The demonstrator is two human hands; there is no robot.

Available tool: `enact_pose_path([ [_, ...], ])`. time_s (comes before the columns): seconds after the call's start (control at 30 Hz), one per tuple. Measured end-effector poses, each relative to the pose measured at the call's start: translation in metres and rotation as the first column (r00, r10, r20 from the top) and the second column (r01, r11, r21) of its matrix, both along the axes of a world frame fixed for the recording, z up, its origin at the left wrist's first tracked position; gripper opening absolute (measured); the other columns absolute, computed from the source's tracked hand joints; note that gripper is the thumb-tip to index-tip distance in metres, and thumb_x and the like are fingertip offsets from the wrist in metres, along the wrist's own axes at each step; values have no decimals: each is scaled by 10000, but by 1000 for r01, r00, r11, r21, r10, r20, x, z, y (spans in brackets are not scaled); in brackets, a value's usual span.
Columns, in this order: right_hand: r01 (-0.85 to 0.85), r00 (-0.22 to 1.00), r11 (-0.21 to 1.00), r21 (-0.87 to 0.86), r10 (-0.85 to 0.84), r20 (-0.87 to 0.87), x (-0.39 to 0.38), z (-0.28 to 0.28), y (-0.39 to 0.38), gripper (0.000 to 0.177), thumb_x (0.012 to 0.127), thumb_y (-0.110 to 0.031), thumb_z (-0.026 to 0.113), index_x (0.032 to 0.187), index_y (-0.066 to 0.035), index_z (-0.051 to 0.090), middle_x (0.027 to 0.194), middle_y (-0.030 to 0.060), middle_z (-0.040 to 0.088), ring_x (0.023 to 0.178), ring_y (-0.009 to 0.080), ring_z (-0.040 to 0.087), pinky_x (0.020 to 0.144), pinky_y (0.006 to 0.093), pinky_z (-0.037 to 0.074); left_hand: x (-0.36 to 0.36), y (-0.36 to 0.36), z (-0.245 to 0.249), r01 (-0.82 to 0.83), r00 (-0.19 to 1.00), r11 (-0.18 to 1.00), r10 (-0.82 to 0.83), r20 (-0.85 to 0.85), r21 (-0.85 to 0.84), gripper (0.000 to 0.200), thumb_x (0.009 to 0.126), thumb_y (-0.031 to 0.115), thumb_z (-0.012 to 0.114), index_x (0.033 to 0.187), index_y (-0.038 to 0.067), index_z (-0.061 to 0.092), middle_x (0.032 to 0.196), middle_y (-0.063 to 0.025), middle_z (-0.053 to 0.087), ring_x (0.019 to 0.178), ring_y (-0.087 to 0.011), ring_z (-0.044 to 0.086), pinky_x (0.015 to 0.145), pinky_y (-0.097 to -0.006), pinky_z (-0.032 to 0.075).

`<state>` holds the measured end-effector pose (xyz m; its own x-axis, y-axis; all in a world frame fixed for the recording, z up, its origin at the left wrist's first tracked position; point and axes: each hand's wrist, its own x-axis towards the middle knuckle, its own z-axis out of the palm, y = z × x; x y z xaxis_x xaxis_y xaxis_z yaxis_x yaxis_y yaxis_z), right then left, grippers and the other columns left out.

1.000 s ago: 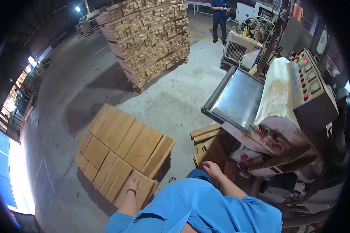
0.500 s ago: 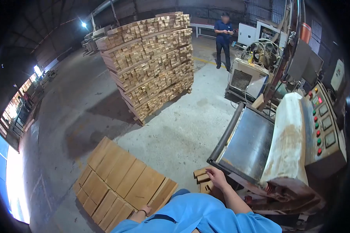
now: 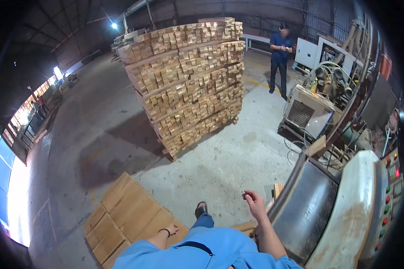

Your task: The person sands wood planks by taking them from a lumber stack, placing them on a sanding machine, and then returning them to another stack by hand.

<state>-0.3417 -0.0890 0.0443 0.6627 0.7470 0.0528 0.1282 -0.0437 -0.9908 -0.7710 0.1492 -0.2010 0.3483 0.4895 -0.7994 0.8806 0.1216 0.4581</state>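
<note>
My right hand is raised over the floor beside the machine's metal bed, its fingers loosely bent and apart, with nothing in them. Low at the left, my left hand, with a dark band at the wrist, hangs at the edge of a stack of flat wooden boards. Its fingers are slack and no object shows in them. My torso covers the near part of that stack. A few short wood pieces show just past my right hand, against the machine's side.
A tall stack of wood strips stands ahead on the concrete floor. To the right are a white machine cover, a control panel with buttons and a wheeled unit. Another person stands at the back. My sandalled foot is forward.
My right hand has come away from the short wood pieces beside the machine and up. My left hand has lifted off the boards' edge. My foot has come into view, and the view has shifted.
</note>
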Motion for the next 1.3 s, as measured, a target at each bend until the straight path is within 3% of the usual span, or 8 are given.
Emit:
enact_pose_path([
  [0.23, -156, 961, 968, 197, 195, -195, 107, 22, 279, 290, 1022, -128, 606, 1265, 29, 629, 1082, 130, 733, 985, 208, 703, 871, 350, 565, 141, 289, 98, -369, 791, 928, 341, 507, -48, 364, 984, 174, 639, 1312, 16, 615, 996, -84, 727, 788, -168, 680, 693, -313, 556],
  [0.33, -279, 922, 923, 266, 335, -195, 138, 72, 396, 337, 1029, -194, 605, 1283, 27, 617, 1127, 135, 722, 1013, 214, 698, 877, 359, 560, 182, 394, 227, -355, 626, 934, 198, 754, 49, 353, 1018, 183, 617, 1330, 23, 576, 1092, -104, 719, 880, -182, 688, 742, -335, 572],
  [0.4, -368, 891, 878, 307, 427, -153, 163, 112, 471, 370, 1027, -226, 614, 1304, 19, 605, 1135, 134, 719, 1034, 221, 695, 892, 364, 556, 213, 425, 343, -494, 452, 866, 333, 828, -79, 365, 1042, 184, 578, 1362, 11, 538, 1160, -119, 702, 972, -210, 695, 841, -355, 587],
  [0.63, -578, 721, 688, 439, 683, -120, 235, 279, 710, 575, 1056, -368, 546, 1467, 21, 443, 1262, 187, 664, 1086, 228, 675, 926, 382, 554, 274, 558, 562, -505, 130, 861, 145, 981, -60, 368, 1071, 272, 520, 1343, 24, 535, 1165, -139, 687, 1033, -242, 688, 887, -389, 584],
  [0.77, -585, 544, 570, 577, 803, -243, 265, 354, 841, 665, 1071, -466, 481, 1492, 40, 383, 1316, 219, 617, 1076, 249, 675, 913, 396, 563, 322, 631, 635, -550, 62, 830, 151, 987, -93, 533, 1045, 506, 510, 1277, 28, 556, 1200, -164, 672, 1078, -274, 678, 958, -434, 567],
  [1.03, -593, 146, 445, 672, 879, -453, 291, 448, 1021, 1069, 921, -749, 522, 1549, 63, 222, 1413, 302, 510, 1290, 370, 565, 1071, 521, 515, 429, 782, 738, -683, -210, 596, 393, 895, -422, 1106, 891, 705, 628, 1501, -122, 217, 1405, -316, 472, 1237, -447, 561, 1075, -604, 476],
  [1.13, -638, 21, 324, 699, 914, -405, 291, 464, 1055, 1057, 898, -766, 542, 1527, 43, 282, 1421, 322, 484, 1315, 431, 530, 1096, 566, 482, 443, 821, 749, -639, -136, 703, 295, 946, -311, 1066, 899, 684, 637, 1532, -68, 224, 1471, -319, 408, 1303, -481, 516, 1096, -624, 448],
  [1.3, -576, 152, 435, 692, 889, -433, 273, 481, 1051, 839, 960, -562, 622, 1475, 34, 335, 1402, 306, 476, 1244, 468, 575, 1027, 608, 537, 453, 848, 754, -649, -215, 649, 344, 914, -397, 704, 976, 409, 651, 1474, 23, 338, 1459, -302, 406, 1213, -470, 595, 1004, -623, 544],
])
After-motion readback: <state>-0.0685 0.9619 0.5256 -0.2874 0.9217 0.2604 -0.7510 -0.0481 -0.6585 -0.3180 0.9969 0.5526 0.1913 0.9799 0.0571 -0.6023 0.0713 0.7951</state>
